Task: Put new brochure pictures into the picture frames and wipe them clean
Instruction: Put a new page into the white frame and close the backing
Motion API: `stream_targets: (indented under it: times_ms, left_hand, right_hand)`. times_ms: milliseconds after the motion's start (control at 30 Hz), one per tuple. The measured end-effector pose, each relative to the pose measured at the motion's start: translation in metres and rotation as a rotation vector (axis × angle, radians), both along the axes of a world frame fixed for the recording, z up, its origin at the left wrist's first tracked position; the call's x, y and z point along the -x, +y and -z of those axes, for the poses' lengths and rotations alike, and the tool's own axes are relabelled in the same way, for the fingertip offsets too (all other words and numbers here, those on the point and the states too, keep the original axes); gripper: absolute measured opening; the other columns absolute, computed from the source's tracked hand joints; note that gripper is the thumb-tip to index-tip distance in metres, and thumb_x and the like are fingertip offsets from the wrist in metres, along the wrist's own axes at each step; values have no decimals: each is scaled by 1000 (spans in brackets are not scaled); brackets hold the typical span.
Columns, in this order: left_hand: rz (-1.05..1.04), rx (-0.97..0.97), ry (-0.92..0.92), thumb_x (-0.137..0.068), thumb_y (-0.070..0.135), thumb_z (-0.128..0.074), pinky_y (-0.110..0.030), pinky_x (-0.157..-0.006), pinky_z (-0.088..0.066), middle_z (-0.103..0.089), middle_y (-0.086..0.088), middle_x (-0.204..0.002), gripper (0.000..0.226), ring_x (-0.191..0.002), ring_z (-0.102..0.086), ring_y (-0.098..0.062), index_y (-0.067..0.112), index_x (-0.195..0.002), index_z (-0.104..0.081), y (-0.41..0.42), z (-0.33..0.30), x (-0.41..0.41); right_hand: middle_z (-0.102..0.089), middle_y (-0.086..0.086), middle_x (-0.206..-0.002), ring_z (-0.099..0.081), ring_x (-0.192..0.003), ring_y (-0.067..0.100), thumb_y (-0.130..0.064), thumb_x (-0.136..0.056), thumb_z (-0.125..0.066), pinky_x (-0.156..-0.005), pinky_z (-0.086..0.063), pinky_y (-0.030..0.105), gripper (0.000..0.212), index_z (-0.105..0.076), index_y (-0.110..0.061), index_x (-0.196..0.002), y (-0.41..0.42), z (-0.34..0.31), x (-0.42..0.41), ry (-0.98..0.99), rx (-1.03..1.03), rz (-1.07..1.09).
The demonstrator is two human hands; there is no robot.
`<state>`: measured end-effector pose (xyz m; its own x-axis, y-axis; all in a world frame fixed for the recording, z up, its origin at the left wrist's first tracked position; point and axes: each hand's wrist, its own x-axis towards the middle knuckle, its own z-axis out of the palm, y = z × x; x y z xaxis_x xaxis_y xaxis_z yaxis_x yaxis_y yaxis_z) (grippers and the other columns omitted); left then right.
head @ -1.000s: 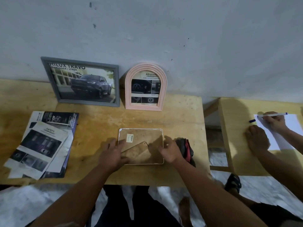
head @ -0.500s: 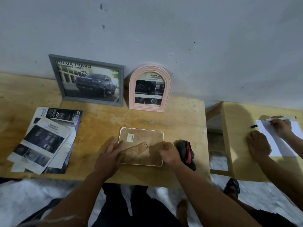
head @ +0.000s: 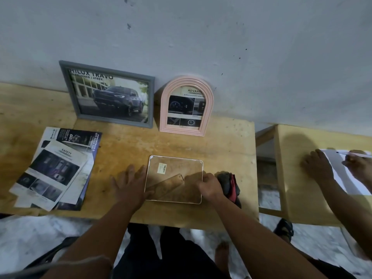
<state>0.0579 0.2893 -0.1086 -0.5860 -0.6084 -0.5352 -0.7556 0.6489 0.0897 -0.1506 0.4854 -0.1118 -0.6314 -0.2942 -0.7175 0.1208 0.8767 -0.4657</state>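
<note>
A right hand [head: 209, 187] curls its fingers onto the back panel of a white-rimmed frame [head: 177, 164] lying face down at table centre, while the left hand [head: 130, 184] presses flat, fingers spread, against the frame's 9 o'clock edge. The frame looks light, stiff and likely breakable, best held by its rims. Brochures [head: 54, 168] lie at 9 o'clock, a cloth [head: 229, 184] touching at 3 o'clock.
</note>
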Motion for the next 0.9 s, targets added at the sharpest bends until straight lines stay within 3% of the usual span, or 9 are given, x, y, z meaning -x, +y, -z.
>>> stream_targets:
  times_ms: [100, 200, 267, 367, 500, 633, 733, 800, 900]
  left_hand:
    - [18, -55, 50, -95, 55, -63, -54, -115, -36, -13, -7, -169, 87, -148, -29, -38, 46, -162, -9, 9, -5, 4]
    - [136, -141, 158, -98, 43, -57, -48, -102, -52, -17, -4, -169, 64, -140, -42, -36, 49, -155, -27, 14, 0, 0]
    - [170, -201, 224, -97, 55, -43, -50, -106, -50, -19, 0, -170, 51, -146, -38, -35, 52, -147, -33, 15, 3, -7]
    - [268, -199, 268, -82, 69, -48, -53, -107, -49, -15, -2, -174, 70, -146, -38, -38, 50, -149, -40, 15, 9, -22]
    - [365, -31, 354, -96, 75, -34, -51, -90, -58, -38, -3, -166, 63, -128, -56, -40, 45, -149, -48, 9, -6, -25]
    - [385, 61, 567, -105, 62, -31, -42, -111, -39, -59, 6, -150, 57, -140, -49, -26, 32, -144, -60, -6, -34, -4]
    - [207, -2, 711, -102, 57, -39, -35, -93, -55, -76, 2, -118, 53, -106, -69, -21, 25, -128, -72, -16, -66, 21]
    - [-23, -120, 764, -105, 55, -44, -35, -71, -59, -76, 3, -95, 44, -81, -71, -15, 24, -115, -74, -17, -87, 33]
    - [-399, -361, 792, -106, 38, -56, -34, -66, -56, -75, 1, -84, 23, -75, -72, -12, 22, -107, -72, -15, -93, 43]
  right_hand:
    - [-67, 1, -109, -60, -96, 18, -27, -90, -64, -81, -46, 29, 33, -64, -10, -118, -4, -13, 2, -17, 13, -6]
    - [-69, 4, -109, -63, -98, 22, -27, -98, -59, -81, -51, 33, 21, -62, -13, -114, -3, -17, 4, -38, 25, 36]
    - [-68, 2, -91, -65, -86, 24, -30, -99, -60, -71, -53, 33, 10, -60, -20, -96, -2, -26, 4, -58, 38, 79]
    - [-67, 4, -75, -64, -65, 20, -23, -98, -62, -51, -52, 26, 13, -63, -16, -87, 0, -32, 8, -87, 21, 91]
    - [-73, 8, -87, -72, -81, 27, -17, -93, -66, -69, -63, 40, 17, -71, -5, -104, -7, -43, 20, -84, 37, 139]
    - [-74, 13, -82, -67, -62, 24, -10, -92, -66, -45, -48, 27, 14, -73, -2, -101, -11, -68, 42, -111, 191, 362]
    - [-75, 15, -92, -71, -77, 28, -22, -96, -65, -64, -61, 42, 24, -71, -6, -112, -2, -74, 65, -8, 248, 420]
    - [-73, 10, -104, -69, -92, 28, -38, -94, -64, -83, -60, 45, 39, -65, -13, -124, 13, -71, 75, 161, 97, 277]
    - [-57, 9, -123, -56, -111, 33, -59, -84, -60, -93, -50, 48, 64, -45, -23, -135, 45, -56, 73, 227, -201, 15]
